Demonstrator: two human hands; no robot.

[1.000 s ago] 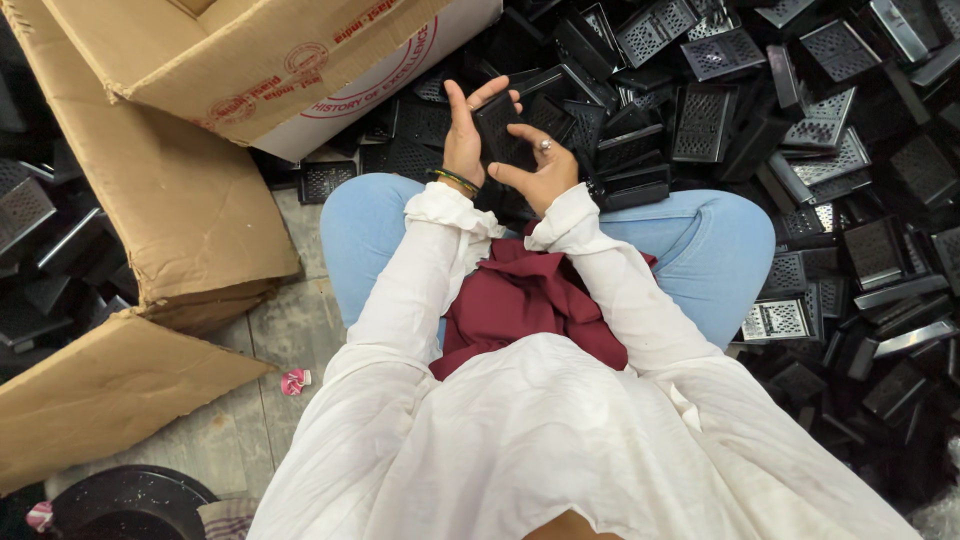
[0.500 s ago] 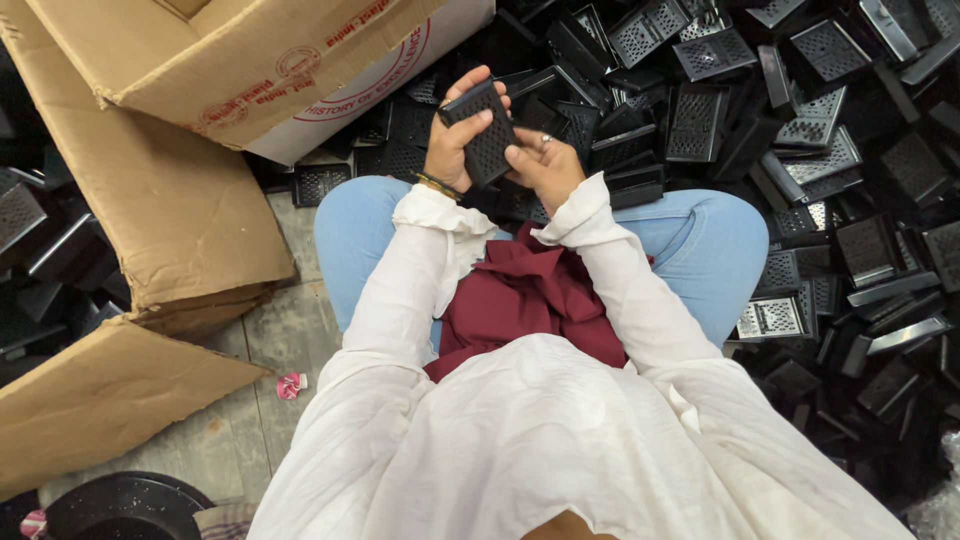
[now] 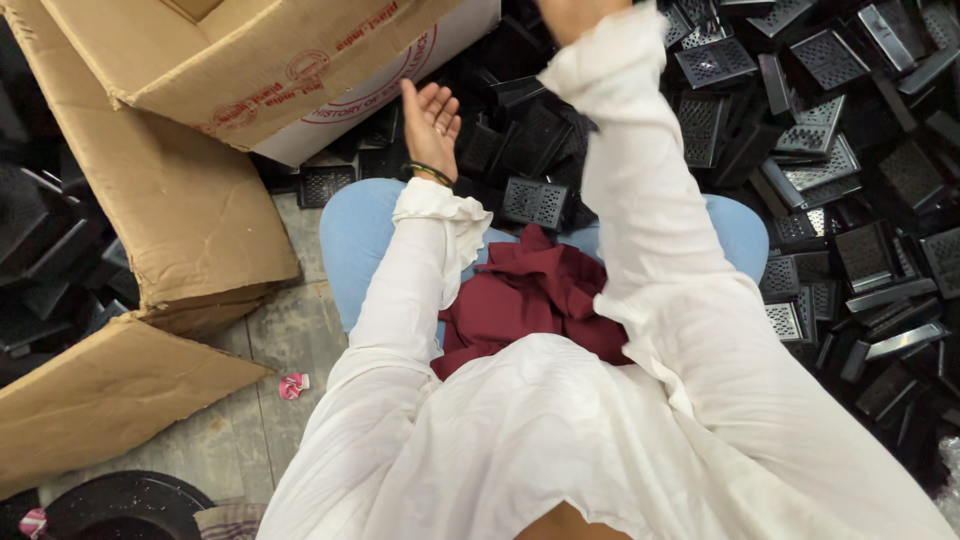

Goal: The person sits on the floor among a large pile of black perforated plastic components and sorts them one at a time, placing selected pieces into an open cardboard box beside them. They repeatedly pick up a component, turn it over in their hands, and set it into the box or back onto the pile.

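My left hand (image 3: 432, 122) is held palm-up with its fingers spread and nothing in it, beside the lower edge of a tipped cardboard box (image 3: 250, 60). A dark bangle circles that wrist. My right arm in a white sleeve is raised high; only the heel of my right hand (image 3: 578, 14) shows at the top edge, and its fingers are cut off. A heap of black plastic grille parts (image 3: 830, 150) lies in front of and to the right of my knees. One such part (image 3: 535, 202) rests just past my lap.
A maroon cloth (image 3: 530, 300) lies on my lap over light blue trousers (image 3: 350, 230). Flattened cardboard (image 3: 110, 390) covers the floor at the left, with more black parts (image 3: 40, 290) beyond it. A black round tub (image 3: 125, 505) sits at the bottom left, and a pink scrap (image 3: 292, 384) lies on the floor.
Both hands held a black part together before. Now my left hand is empty and spread, and my right arm has swung up to the top edge; the part is no longer visible.
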